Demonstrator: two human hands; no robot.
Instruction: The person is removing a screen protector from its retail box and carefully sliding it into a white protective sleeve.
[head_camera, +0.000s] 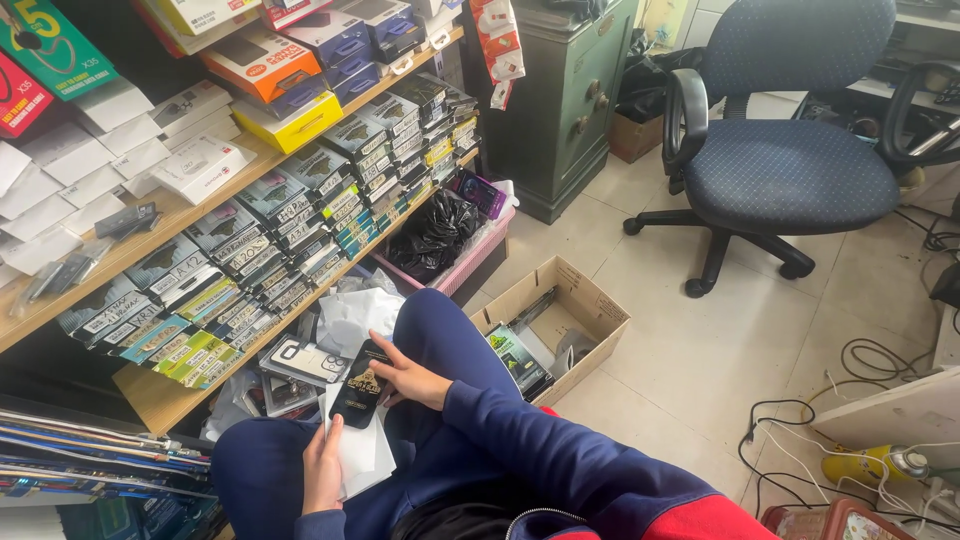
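Right hand (412, 380) closed on the upper end of a dark packet (361, 384) — fingers curled over its edge. Left hand (322, 467) lies flat, fingers extended, against white sheets (362, 455) on the lap, just below the packet. The packet rests over the thighs, its long axis running from the lap up toward the shelves (180, 392). Around it: stacked phone-case packs (300, 360) just beside the knee, an open cardboard box (580, 300) on the floor to the right, a blue office chair (790, 170) well apart.
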